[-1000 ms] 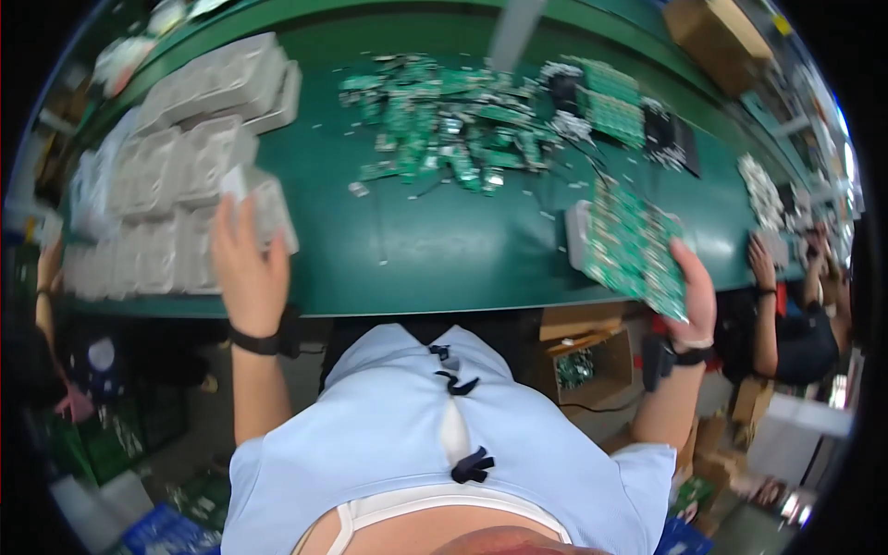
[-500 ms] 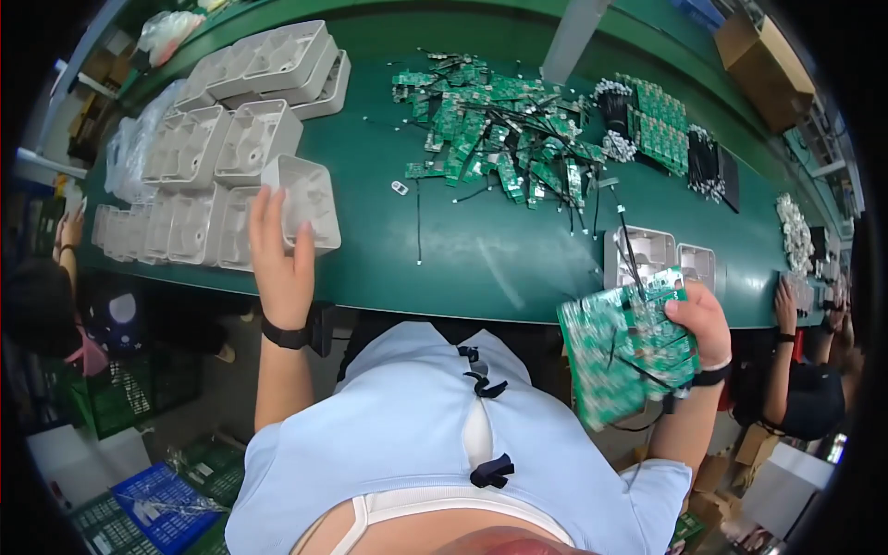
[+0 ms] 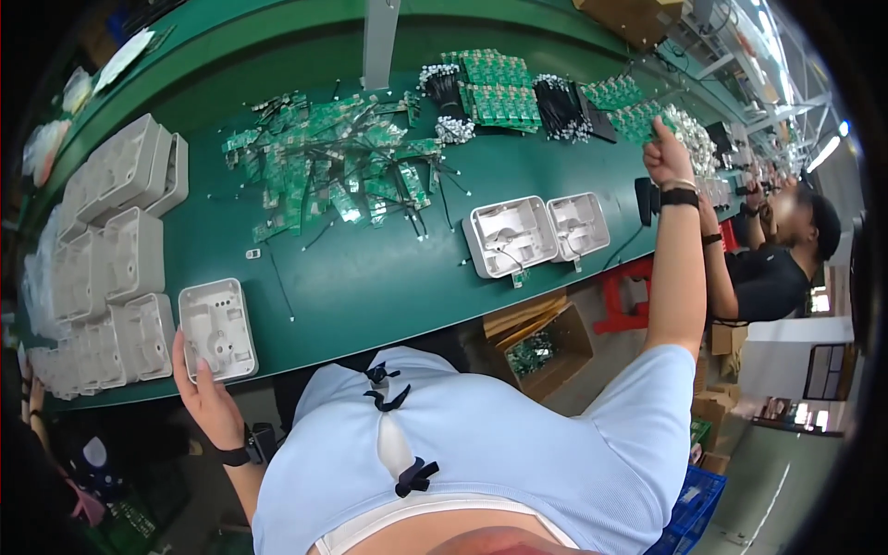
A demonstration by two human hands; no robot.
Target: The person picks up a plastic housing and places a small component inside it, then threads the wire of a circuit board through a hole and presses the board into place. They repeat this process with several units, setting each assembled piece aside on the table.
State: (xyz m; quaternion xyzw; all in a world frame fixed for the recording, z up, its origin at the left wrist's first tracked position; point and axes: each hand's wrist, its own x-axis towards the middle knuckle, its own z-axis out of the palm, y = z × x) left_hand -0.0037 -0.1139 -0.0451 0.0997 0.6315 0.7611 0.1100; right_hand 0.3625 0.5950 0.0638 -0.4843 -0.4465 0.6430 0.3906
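Touching a pale grey housing [image 3: 219,324] with left hand [image 3: 215,409], thumb and forefinger spread wide at its near left corner; housing lies open side up at the near table edge. Right hand [image 3: 668,159] far out at right, fingers curled, at green board panels [image 3: 633,118]; cannot tell if it grips one. Left of the first housing: stacked grey housings [image 3: 134,254]. Beyond it: loose heap of green boards [image 3: 319,171] with black leads on green table [image 3: 370,277]. Between the hands: two housings side by side [image 3: 511,236], wired, small board hanging over a near wall. Behind those: neat board stack [image 3: 499,92] between black cable bundles [image 3: 557,109]. Far right: co-worker in black [image 3: 772,277].
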